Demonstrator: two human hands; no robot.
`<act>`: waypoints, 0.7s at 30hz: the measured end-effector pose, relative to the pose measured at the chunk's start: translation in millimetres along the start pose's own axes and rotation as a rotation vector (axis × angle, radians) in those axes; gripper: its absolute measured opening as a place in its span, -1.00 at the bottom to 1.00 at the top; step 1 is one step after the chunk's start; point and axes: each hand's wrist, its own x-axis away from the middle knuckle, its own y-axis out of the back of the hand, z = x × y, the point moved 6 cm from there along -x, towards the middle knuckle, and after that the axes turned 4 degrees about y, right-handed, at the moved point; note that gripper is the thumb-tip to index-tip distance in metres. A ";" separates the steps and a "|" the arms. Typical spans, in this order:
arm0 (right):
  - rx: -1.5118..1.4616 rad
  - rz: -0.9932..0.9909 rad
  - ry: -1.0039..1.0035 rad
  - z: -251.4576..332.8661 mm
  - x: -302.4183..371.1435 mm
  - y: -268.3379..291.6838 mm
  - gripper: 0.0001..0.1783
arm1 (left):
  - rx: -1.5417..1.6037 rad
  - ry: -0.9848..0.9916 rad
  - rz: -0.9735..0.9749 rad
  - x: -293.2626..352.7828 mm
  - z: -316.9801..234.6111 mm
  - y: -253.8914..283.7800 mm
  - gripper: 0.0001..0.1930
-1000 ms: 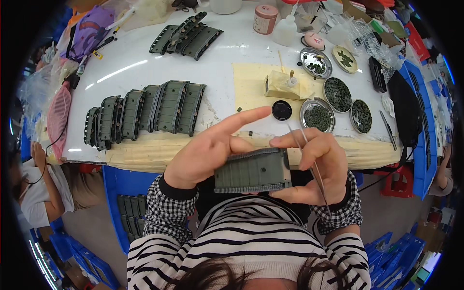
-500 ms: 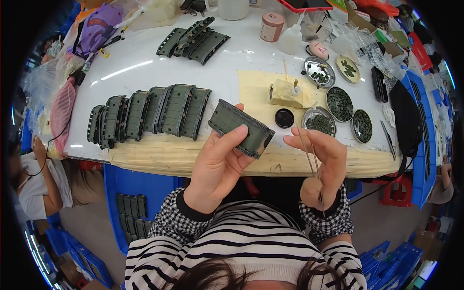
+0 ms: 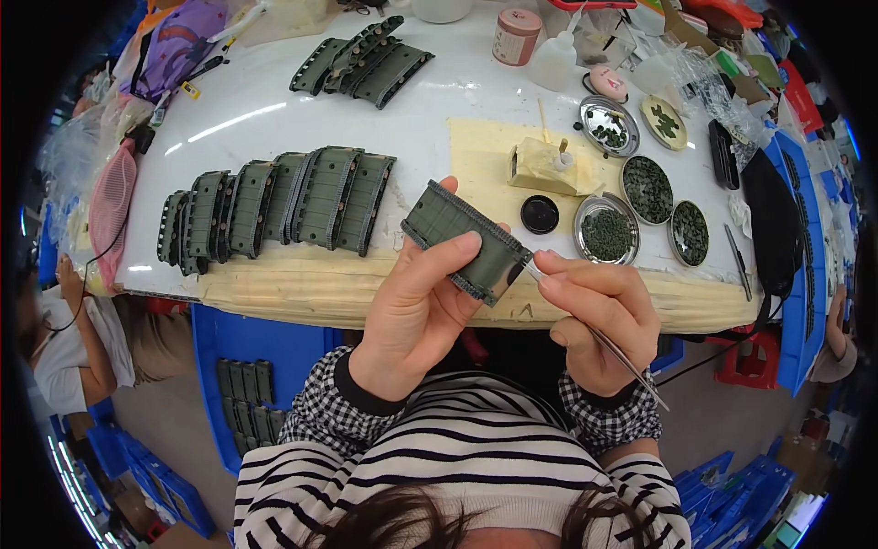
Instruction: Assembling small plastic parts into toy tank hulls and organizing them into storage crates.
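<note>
My left hand grips a dark green curved plastic model part with ridged edges, its thumb across the upper face and its fingers underneath. Closed around thin metal tweezers, my right hand is just right of that part. The tweezers' tips are at the part's right end, by a dark patch; whether they hold anything is too small to tell. To the left, a row of similar green parts lies on the table, and a smaller pile of them sits farther back.
On the white table, round dishes of small green pieces stand at right beside a black cap and a tape-wrapped block holding a small bottle. A pink tin stands behind. Below left, a blue bin holds more green parts.
My right hand has turned and moved left, bringing the tweezers' tips from above the fingers to the green part's right end. The held part has tilted slightly.
</note>
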 end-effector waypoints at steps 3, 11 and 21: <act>0.009 0.002 0.006 -0.4 -0.6 -1.0 -0.50 | 0.005 0.003 -0.002 0.4 0.8 0.8 -0.32; 0.032 0.002 0.031 0.8 -0.1 -2.8 -0.48 | 0.041 0.022 0.013 0.2 3.5 1.2 -0.34; -0.011 0.011 -0.030 -2.2 -1.5 -1.2 -0.60 | -0.005 -0.036 0.022 1.4 2.8 1.4 -0.41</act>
